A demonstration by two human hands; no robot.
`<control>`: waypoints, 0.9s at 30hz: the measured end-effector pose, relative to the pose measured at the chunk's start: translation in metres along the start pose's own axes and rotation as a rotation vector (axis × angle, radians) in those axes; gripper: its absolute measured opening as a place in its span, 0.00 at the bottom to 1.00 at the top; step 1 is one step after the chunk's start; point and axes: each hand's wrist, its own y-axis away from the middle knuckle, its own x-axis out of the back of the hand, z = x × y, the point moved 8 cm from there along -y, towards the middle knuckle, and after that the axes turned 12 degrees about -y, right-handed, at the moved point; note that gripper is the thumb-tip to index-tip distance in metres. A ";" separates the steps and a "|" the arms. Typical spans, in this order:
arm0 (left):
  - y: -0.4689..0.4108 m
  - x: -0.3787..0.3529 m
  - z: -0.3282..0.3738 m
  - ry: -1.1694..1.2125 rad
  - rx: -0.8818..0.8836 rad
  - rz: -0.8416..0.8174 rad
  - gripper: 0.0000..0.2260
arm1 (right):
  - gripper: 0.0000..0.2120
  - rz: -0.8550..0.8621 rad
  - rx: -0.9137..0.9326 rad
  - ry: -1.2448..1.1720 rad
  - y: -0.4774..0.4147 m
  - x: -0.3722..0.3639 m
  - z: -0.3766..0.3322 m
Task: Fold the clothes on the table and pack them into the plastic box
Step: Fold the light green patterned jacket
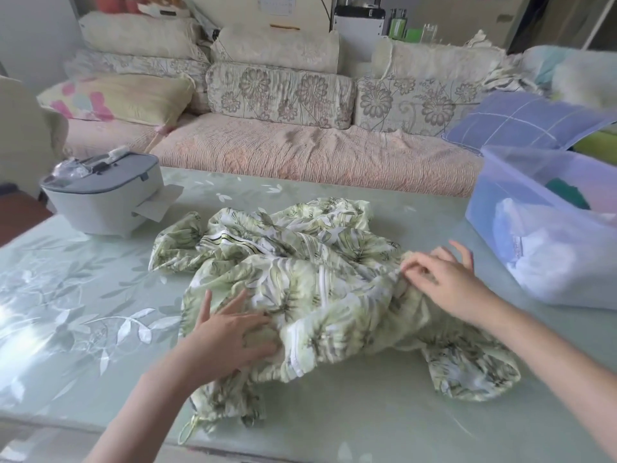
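A crumpled garment (300,272) in a green and white leaf print lies in a heap in the middle of the table (83,312). My left hand (227,332) rests flat on its near left part, fingers spread and straight. My right hand (444,279) is on the garment's right side, thumb and fingers pinching a fold of the cloth. The translucent plastic box (507,195) stands at the table's right edge, with white and green clothes inside it.
A grey and white lidded appliance (103,192) stands at the back left of the table with a paper card beside it. Behind the table runs a sofa (300,152) with floral cushions and a blue checked pillow (521,121).
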 end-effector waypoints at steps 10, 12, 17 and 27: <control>0.011 0.012 0.019 0.210 -0.118 0.134 0.37 | 0.16 0.016 0.367 0.199 0.089 -0.055 -0.028; 0.019 0.000 0.037 0.189 -0.159 -0.034 0.38 | 0.20 0.042 0.326 0.100 0.094 -0.050 -0.018; 0.034 -0.020 0.046 0.017 -0.196 -0.096 0.49 | 0.23 0.073 0.294 0.190 0.118 -0.059 -0.014; 0.062 -0.007 0.020 0.122 -0.159 0.104 0.27 | 0.36 0.099 0.081 0.141 0.121 -0.106 -0.019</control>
